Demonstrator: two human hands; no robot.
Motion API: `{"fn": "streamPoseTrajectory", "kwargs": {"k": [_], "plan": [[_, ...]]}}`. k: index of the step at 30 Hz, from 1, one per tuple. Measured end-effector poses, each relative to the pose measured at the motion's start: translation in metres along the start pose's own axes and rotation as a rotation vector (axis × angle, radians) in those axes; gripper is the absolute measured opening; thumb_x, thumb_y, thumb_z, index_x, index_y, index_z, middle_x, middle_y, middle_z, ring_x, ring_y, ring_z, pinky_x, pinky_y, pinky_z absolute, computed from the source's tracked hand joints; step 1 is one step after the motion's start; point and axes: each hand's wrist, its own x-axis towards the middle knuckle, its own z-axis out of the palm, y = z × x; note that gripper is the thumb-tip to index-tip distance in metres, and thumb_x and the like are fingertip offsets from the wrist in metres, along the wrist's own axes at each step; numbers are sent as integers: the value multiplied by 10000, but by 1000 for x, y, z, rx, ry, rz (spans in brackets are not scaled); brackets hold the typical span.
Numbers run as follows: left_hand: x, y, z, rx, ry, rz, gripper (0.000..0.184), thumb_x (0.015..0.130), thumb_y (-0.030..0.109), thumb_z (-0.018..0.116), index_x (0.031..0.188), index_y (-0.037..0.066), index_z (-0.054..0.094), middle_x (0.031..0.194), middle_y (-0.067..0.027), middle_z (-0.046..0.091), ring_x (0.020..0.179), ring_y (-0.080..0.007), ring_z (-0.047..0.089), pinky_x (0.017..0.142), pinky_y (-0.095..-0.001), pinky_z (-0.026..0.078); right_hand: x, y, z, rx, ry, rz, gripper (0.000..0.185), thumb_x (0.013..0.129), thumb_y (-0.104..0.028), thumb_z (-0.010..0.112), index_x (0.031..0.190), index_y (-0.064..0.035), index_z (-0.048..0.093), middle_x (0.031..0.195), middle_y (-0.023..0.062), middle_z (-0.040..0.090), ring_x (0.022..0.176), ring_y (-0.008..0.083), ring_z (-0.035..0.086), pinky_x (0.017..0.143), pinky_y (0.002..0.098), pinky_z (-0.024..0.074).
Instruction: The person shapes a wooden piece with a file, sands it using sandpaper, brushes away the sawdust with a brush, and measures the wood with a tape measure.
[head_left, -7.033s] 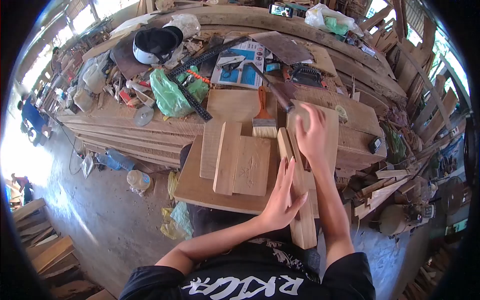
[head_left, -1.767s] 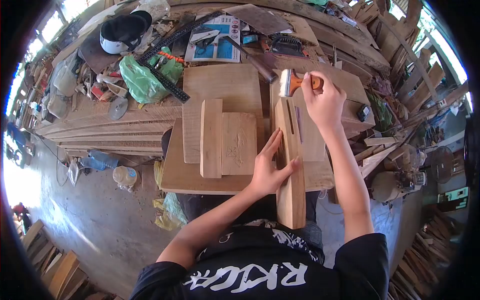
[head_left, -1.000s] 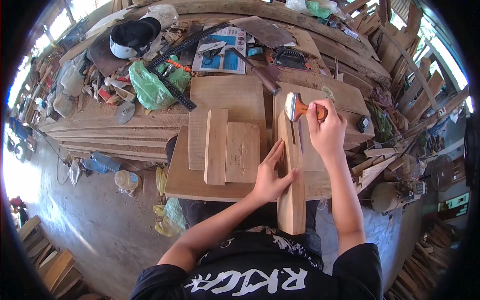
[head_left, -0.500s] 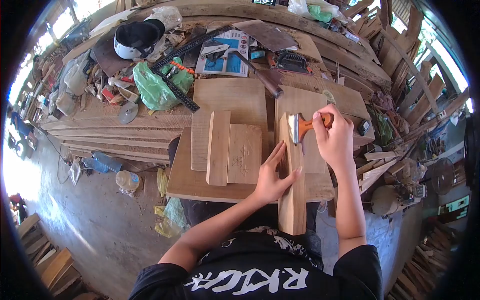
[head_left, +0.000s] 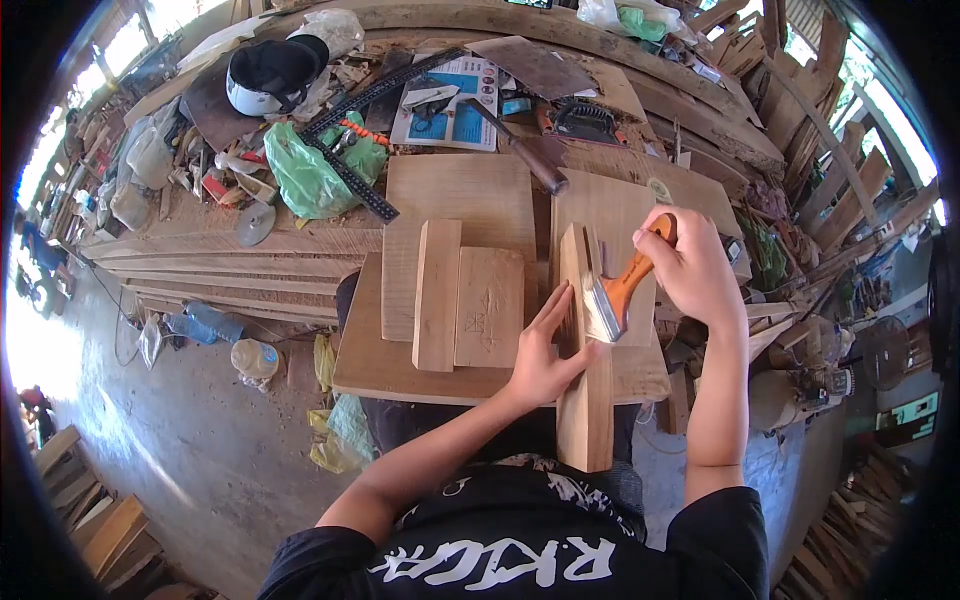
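My right hand (head_left: 694,262) is wrapped round the orange wooden handle of a flat paintbrush (head_left: 633,278). The brush tilts down to the left, its pale bristles against the upper part of a long wooden bar (head_left: 585,415). With fingers along the bar's left side and the thumb across it, my left hand (head_left: 545,362) steadies the bar near its middle. The bar's near end points toward my body. Left of that hand, two wooden blocks (head_left: 437,300) (head_left: 490,310) lie side by side on flat boards (head_left: 360,345).
Behind the boards lies a dark-handled tool (head_left: 538,165), near a black carpenter's square (head_left: 350,185) and a printed sheet (head_left: 455,105). A green plastic bag (head_left: 305,175) and a cap (head_left: 275,75) rest among scraps on the stacked planks (head_left: 230,270). Lumber leans at right.
My right hand has moved the paintbrush toward me along the bar, from near its far end down to beside my left thumb. The handle now tilts upward more. My left hand stays put.
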Motion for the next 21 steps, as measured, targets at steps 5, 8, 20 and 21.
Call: {"fn": "streamPoseTrajectory", "kwargs": {"k": [5,8,20,21], "plan": [[0,2,1,11,-4,-11,899,846,306,790,1466,-190,369,1570,-340,368,1483,-375,379,1192,-421,342,34,19,3,-6,-183,113,263,914,-235,647,792,-4,616,674,40,590,564,109,556,532,285,448],[0,-1,0,14,-3,1,907,843,304,801,1461,-196,365,1574,-349,352,1478,-382,384,1185,-421,359,60,34,20,68,-115,157,333,876,-248,631,795,73,666,672,184,642,625,251,622,623,393,475],[1,1,-1,17,-7,-11,933,854,362,794,1468,-191,361,1570,-348,360,1472,-391,393,1185,-423,356,127,68,46,-222,333,-73,369,947,-266,596,749,45,613,697,245,656,730,443,690,683,510,534],[0,1,0,10,-4,-8,934,854,367,792,1469,-189,362,1568,-347,363,1472,-394,394,1184,-424,356,124,65,51,-247,394,-124,360,954,-263,593,751,33,605,683,242,647,713,446,684,662,514,533]]}}
